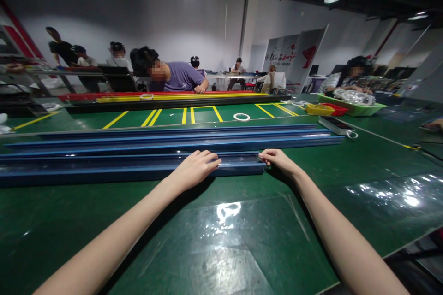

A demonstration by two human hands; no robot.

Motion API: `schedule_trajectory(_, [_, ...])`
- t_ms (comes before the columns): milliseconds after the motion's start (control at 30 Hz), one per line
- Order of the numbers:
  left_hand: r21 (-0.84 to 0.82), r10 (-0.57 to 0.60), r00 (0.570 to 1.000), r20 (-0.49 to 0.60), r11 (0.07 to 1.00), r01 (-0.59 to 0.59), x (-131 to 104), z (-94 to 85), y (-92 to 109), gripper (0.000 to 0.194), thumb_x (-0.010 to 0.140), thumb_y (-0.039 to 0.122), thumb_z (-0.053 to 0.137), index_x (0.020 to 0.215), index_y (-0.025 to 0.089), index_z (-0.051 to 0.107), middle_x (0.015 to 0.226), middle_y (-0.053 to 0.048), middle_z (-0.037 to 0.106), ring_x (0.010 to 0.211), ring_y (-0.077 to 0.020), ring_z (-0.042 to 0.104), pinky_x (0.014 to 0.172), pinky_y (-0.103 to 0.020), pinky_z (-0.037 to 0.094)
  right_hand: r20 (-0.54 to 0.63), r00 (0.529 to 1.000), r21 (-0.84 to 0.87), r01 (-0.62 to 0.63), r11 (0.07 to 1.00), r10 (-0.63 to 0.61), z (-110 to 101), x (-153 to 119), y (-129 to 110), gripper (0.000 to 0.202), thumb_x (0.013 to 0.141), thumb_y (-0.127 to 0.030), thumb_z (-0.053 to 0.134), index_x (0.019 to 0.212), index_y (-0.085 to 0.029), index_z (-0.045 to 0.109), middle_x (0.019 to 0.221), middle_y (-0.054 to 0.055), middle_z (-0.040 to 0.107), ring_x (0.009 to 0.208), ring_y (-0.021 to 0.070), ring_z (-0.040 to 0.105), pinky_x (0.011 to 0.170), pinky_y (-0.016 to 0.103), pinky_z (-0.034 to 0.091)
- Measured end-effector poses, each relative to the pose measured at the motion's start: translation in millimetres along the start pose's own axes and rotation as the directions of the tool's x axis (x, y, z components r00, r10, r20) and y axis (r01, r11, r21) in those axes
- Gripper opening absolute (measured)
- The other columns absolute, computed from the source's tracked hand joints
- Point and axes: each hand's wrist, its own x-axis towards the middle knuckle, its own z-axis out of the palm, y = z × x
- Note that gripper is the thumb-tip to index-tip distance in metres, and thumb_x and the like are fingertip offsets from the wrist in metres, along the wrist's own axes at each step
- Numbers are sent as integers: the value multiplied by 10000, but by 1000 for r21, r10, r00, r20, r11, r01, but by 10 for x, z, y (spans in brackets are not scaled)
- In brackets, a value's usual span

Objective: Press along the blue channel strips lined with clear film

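A long blue channel-shaped rail [238,168] lies nearest me on the green table, its right end a little right of centre. Across this rail rests my left hand [195,166], fingers bent over its top and the thumb toward the end. My right hand [277,159] is closed in a pinch at the rail's right end. Whatever sits between its fingertips is too small to make out. Just behind, more blue rails [277,140] lie roughly parallel to the near one.
Red, yellow and black strips [173,101] lie farther back. A white ring [241,117] rests between yellow tape lines. At right are a phone-like device [335,125], a yellow tray [320,109] and a green basket [360,108]. A person in purple [183,77] leans over the far side.
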Motion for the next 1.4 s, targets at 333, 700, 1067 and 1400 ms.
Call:
schedule_trajectory(333, [-204, -22, 998, 54, 978, 33, -9, 36, -14, 292, 885, 233, 363, 1125, 189, 522, 1117, -46, 578, 971, -164, 507, 818, -296, 425, 16, 1000, -67, -13, 998, 14, -2, -1, 9, 328, 612, -485, 634, 587, -162, 578, 557, -21, 495, 502, 76, 386, 492, 229, 281])
schedule_trajectory(700, [-277, -71, 991, 115, 955, 101, -11, 32, -10, 303, 879, 261, 367, 1129, 168, 510, 1115, -56, 582, 1016, -165, 526, 861, -290, 422, -21, 999, -67, -33, 997, 31, -9, 4, 24, 251, 596, -408, 668, 661, -166, 647, 646, 12, 576, 563, 92, 435, 486, 222, 289])
schedule_trajectory(1067, [-289, -70, 988, 138, 951, 108, -25, 24, -25, 286, 880, 269, 360, 1086, 171, 532, 1049, -60, 604, 950, -165, 565, 796, -264, 446, -57, 998, -120, -22, 993, 16, 12, 4, 47, 277, 580, -439, 665, 651, -172, 652, 615, 13, 569, 547, 99, 437, 484, 233, 304])
schedule_trajectory(1400, [-325, -97, 983, 154, 935, 144, -23, 26, -22, 299, 875, 281, 374, 1115, 183, 523, 1100, -51, 597, 986, -163, 561, 833, -271, 435, -88, 996, -134, -41, 990, 29, 32, 32, 48, 255, 547, -416, 674, 574, -165, 638, 575, 24, 573, 537, 112, 451, 530, 256, 339])
